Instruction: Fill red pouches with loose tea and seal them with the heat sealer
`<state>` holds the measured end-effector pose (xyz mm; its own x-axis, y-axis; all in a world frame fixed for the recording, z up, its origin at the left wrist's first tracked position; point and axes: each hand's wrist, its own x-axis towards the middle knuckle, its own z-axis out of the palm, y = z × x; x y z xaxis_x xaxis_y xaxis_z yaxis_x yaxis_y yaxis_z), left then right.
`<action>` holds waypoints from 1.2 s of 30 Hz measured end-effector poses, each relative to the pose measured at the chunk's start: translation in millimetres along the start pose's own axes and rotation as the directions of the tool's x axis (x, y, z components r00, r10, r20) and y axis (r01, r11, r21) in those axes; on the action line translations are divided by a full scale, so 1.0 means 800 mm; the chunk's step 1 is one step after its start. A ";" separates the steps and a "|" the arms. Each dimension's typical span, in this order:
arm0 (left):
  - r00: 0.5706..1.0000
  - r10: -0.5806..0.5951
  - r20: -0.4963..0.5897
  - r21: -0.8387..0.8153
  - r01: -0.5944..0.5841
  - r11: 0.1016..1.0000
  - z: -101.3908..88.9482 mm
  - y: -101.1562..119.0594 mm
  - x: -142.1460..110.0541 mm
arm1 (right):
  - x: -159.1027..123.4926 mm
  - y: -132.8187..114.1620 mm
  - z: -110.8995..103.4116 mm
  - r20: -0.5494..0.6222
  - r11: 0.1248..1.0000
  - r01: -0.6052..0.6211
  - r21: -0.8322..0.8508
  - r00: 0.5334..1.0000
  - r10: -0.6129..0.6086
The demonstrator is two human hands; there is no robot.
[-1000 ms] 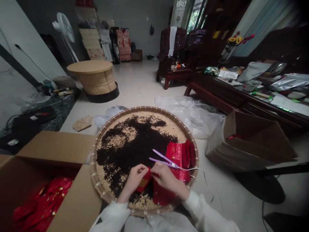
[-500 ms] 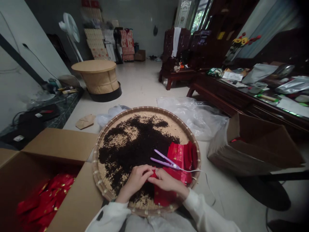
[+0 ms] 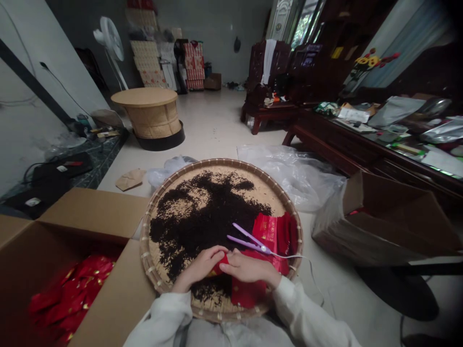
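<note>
My left hand (image 3: 200,266) and my right hand (image 3: 248,267) meet low over a round bamboo tray (image 3: 231,163), pinching a small red packet (image 3: 221,266) between them. Most of that packet is hidden by my fingers. Black loose tea leaves (image 3: 204,217) cover the tray's middle. Just above my right hand lies a lilac heat sealer (image 3: 249,241), its open prongs untouched, with a white cord (image 3: 289,257) trailing right. Further red packets (image 3: 269,231) lie on the tray beyond it, and another red packet (image 3: 246,294) lies under my right wrist.
To my left, an open cardboard box (image 3: 90,212) holds a heap of red packets. A second cardboard box (image 3: 383,221) lies at right, beyond which stands a dark wooden table (image 3: 325,144) with papers and foil bags. Transparent plastic sheeting (image 3: 289,178) lies behind the tray.
My hands have drawn closer together, covering more of the small red packet. The whole view has drifted slightly, with the tray sitting a little further right. The heat sealer stays in place on the tray.
</note>
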<state>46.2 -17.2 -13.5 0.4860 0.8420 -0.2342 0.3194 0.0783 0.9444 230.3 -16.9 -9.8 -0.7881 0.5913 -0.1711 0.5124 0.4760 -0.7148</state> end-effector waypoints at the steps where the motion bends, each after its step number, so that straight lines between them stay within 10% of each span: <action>1: 1.000 0.015 0.001 -0.024 -0.015 1.000 0.000 -0.003 0.001 | 0.002 0.001 -0.001 -0.007 1.000 0.026 0.011 1.000 -0.026; 26: 0.977 -0.058 -0.204 -0.328 -0.013 0.945 -0.003 -0.031 0.002 | 0.028 -0.005 -0.051 -0.107 0.965 0.130 0.228 0.988 -0.108; 33: 0.969 -0.147 -0.200 -0.640 -0.016 0.768 -0.024 -0.027 -0.018 | 0.091 0.029 -0.044 -0.600 0.958 -0.006 0.286 0.778 0.184; 36: 0.968 -0.112 -0.223 -0.684 -0.074 0.726 -0.028 -0.023 -0.022 | 0.138 0.033 -0.019 -0.409 0.995 -0.042 -0.093 0.912 0.000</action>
<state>13.8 -21.3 -21.7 0.2535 0.9257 -0.2807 -0.3606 0.3597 0.8606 162.2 70.6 -37.4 -0.5793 0.8060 0.1215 0.5744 0.5095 -0.6407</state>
